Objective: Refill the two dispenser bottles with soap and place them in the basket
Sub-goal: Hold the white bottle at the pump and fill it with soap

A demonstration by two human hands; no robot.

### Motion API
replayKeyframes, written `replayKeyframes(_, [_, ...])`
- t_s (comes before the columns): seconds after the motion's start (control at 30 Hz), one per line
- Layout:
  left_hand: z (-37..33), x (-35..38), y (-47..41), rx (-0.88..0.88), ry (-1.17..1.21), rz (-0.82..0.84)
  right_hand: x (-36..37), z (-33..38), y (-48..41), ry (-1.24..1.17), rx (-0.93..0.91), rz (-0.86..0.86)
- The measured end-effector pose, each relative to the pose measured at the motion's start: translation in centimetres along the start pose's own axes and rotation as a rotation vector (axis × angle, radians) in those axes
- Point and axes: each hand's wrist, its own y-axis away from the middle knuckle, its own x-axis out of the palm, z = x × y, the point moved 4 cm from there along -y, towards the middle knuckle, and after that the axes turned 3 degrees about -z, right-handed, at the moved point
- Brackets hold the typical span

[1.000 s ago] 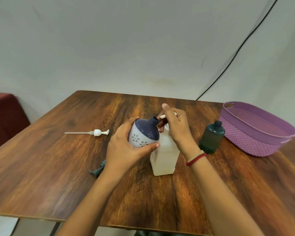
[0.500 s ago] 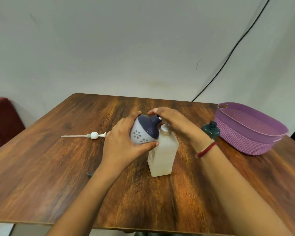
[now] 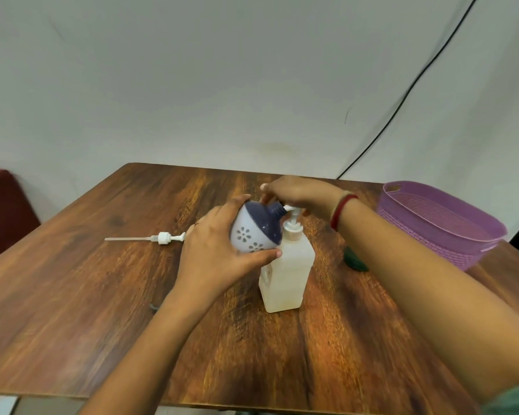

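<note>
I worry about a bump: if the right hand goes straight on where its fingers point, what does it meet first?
Probably the left hand, its fingertips atop the round bottle; depth is unclear, so it may pass behind them.
</note>
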Motion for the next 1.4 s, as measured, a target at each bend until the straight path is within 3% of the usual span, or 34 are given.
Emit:
replayKeyframes(0.3, [0.6,0.3,-0.2,0.043,-0.056,0.057,1.3,-2.2,-1.6,-0.333,0.007,-0.239])
replayKeyframes(0.47, [0.0,-0.5,-1.1,0.019,0.007,0.088,0.0,-0.7,-0.8,-0.131,0.001,-0.074])
replayKeyframes(0.53, [-0.2,-0.7,-1.5,0.020,0.005,0.104,-0.3,-0.6,-0.8,-0.166,0.026,-0.030])
replayKeyframes(0.73, [0.1,0.0,-1.1,0.036,-0.026,0.125,1.3,-1.9,-1.1,-0.445,0.056,-0.202])
replayKeyframes(0.8, [0.1,-0.1,-1.0,0.040,-0.040,0.130,1.1,-2.2,-1.1,-0.410,0.053,-0.256])
replayKeyframes(0.97, [-0.1,-0.7,-1.5,0.022,-0.010,0.141,0.0,-0.4,-0.7,-0.198,0.023,-0.032])
replayKeyframes(1.13, [0.3,-0.3,-1.1,0.004,-0.004,0.119,1.4,-1.9,-1.2,-0.427,0.040,-0.119])
replayKeyframes(1.23, [0.2,-0.1,-1.0,-0.018,0.013,0.134,1.2,-2.2,-1.5,-0.425,0.034,-0.188])
replayKeyframes(1.4, [-0.2,-0.3,-1.5,-0.032,0.015,0.138,0.0,-1.3,-1.8,-0.266,-0.011,-0.088])
